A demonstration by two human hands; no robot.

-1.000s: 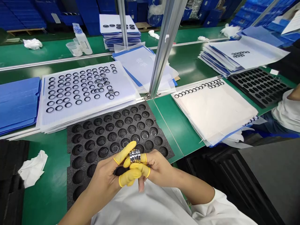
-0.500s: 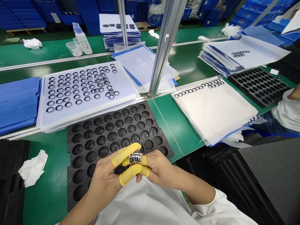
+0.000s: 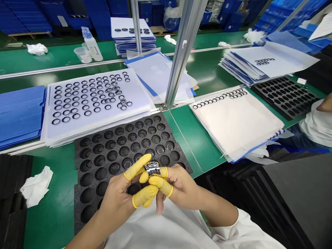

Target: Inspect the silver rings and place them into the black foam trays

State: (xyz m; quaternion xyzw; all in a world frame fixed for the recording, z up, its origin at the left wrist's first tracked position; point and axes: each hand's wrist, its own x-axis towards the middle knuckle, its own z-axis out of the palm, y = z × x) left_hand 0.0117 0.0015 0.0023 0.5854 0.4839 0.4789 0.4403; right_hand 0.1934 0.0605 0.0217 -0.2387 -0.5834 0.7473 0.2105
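Note:
A short row of shiny metal rings sits at the fingers of my right hand. I cannot tell whether they are threaded on a finger or pinched. My left hand curls in from the other side, its index fingertip against the rings' upper left end and its thumb by the right thumb. Yellow finger cots cover several fingertips of both hands. Below the hands lies a black foam tray with round pockets. Some pockets hold rings; nearer ones look bare, and my hands hide part of the tray.
Left of centre, a stack of white sheets carries rows of rings. More rings lie on a sheet stack to the right. A metal post rises behind the tray. A crumpled tissue lies left; a person's sleeve shows at right.
The rings have tilted and shifted slightly up and right between my fingers. My right thumb has come forward below them, and the left index finger has moved up and left.

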